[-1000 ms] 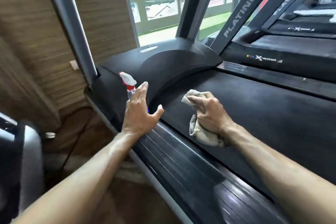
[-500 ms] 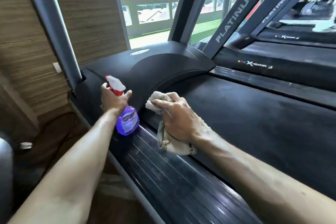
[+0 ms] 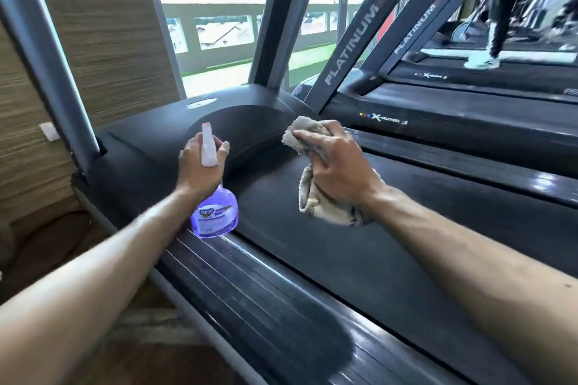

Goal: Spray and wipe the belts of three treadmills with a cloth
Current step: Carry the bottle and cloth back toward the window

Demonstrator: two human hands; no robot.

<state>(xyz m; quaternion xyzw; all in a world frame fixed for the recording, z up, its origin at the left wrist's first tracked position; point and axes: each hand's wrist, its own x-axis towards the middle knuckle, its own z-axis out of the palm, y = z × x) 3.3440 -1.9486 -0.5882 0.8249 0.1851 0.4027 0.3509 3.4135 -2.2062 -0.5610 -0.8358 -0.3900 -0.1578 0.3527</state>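
The left grip [image 3: 200,166] is wrapped round the neck of the purple spray bottle [image 3: 214,216], which hangs below it over the belt's [image 3: 359,244] left edge. The right grip [image 3: 339,170] clutches the bunched cloth [image 3: 312,200] above the belt, near the motor hood [image 3: 187,131].

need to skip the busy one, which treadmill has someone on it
The farthest treadmill, top right: a person's legs and white shoe are on its belt. The other two have nobody on them.

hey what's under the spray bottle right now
The spray bottle, held at the neck by the left hand, hangs over the treadmill's ribbed side rail at the belt edge. Whether its base touches the rail cannot be told.
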